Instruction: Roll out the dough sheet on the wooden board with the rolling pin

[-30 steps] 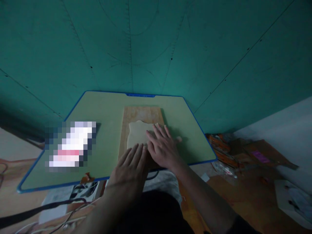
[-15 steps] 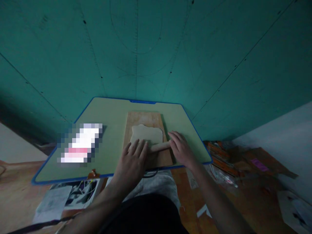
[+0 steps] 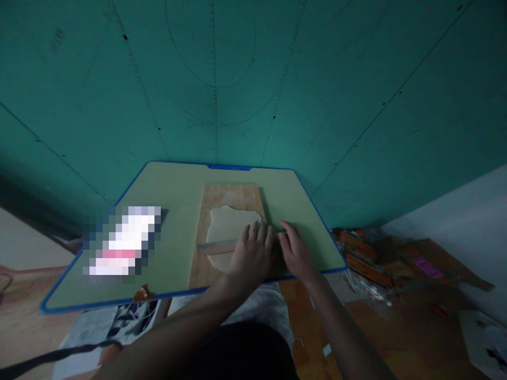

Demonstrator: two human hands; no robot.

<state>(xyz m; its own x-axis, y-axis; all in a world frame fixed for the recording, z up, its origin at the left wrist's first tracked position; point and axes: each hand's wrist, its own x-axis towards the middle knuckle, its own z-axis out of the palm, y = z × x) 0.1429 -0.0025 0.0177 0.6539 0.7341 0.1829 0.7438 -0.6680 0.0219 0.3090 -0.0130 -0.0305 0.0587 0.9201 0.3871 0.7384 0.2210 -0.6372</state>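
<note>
A flat, pale sheet of dough (image 3: 229, 221) lies on a wooden board (image 3: 233, 192). Across its lower part runs a rolling pin (image 3: 217, 247), its left end bare over the board. My left hand (image 3: 255, 250) rests palm down on the pin's right part, fingers pointing away from me. At the pin's right end is my right hand (image 3: 295, 250), its fingers curled round the tip, which is mostly hidden. The dough's right lower part is covered by my left hand.
The board rests on a pale green table (image 3: 174, 206) with a blue rim. A blurred-out bright object (image 3: 129, 232) lies at left. A metal clip (image 3: 144, 293) sits on the near edge. Cardboard (image 3: 420, 258) and an open box are on the floor.
My left hand has slid right along the rolling pin, from its left end towards my right hand, uncovering the pin's left part and the dough's lower left. The view has shifted slightly.
</note>
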